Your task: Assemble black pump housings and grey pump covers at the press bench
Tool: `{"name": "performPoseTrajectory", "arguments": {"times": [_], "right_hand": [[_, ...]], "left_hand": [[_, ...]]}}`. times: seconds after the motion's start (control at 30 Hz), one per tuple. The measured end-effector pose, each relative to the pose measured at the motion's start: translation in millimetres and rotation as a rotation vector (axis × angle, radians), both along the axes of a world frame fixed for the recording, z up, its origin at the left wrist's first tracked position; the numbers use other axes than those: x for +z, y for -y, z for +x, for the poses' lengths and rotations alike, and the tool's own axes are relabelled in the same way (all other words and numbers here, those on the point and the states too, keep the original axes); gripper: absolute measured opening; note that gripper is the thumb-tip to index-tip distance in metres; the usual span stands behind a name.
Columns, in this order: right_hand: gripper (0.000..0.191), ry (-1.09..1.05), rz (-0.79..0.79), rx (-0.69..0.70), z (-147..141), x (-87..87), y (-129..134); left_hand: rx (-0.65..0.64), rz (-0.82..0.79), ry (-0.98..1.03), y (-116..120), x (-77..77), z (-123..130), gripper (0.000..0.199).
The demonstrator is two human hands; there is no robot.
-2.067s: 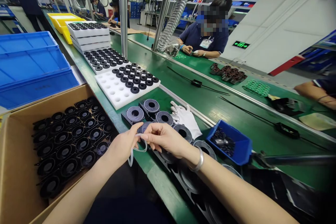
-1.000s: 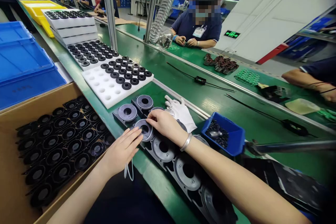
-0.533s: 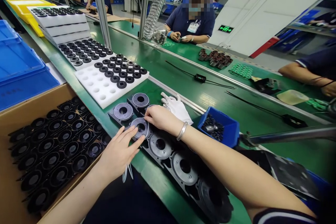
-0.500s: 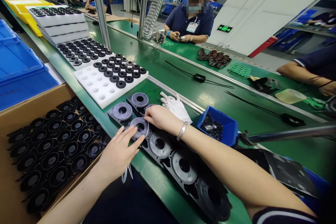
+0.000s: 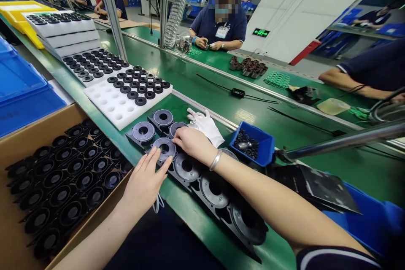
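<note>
Two rows of black plastic housings with round grey centres and a hole in the middle lie on the green bench. Stretched out and spread, the fingers of my left hand [image 5: 145, 177] rest on the near rim of one round housing [image 5: 165, 148]. At that housing's far side, my right hand [image 5: 190, 141] has its fingers pinched together; whatever they hold is too small or hidden to make out. My right forearm covers part of the back row. A white glove [image 5: 209, 128] lies just behind my right hand.
A white foam tray [image 5: 118, 112] holds several black rings. To the left, a cardboard box [image 5: 74, 114] contains rows of black housings. A blue bin [image 5: 267, 147] of small black parts stands at right. Across the bench sits a co-worker [image 5: 218, 25]; a metal bar [image 5: 332, 141] juts in.
The view has shifted a little, so the bench things appear farther left. Both hands stay at the same housing, my right hand still pinched at its far side.
</note>
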State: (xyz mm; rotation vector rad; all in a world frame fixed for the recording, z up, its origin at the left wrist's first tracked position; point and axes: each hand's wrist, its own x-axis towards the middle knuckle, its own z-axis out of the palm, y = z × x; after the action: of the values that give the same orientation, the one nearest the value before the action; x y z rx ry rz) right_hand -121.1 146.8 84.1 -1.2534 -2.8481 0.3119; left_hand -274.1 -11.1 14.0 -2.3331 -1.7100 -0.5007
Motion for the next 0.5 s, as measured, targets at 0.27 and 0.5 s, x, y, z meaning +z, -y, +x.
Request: {"name": "performPoseTrajectory", "arguments": {"times": [0.27,0.5], "right_hand": [[0.019,-0.422,-0.326,0.035,17.4,22.6,35.2],[0.037,-0.679,-0.955,0.065,30.6,31.9,93.6]], "left_hand": [[0.054,0.097,0.351,-3.1,19.8,-7.6,0.033],[0.05,0.039,0.505,-8.2,40.6,7.8,0.029]]}}
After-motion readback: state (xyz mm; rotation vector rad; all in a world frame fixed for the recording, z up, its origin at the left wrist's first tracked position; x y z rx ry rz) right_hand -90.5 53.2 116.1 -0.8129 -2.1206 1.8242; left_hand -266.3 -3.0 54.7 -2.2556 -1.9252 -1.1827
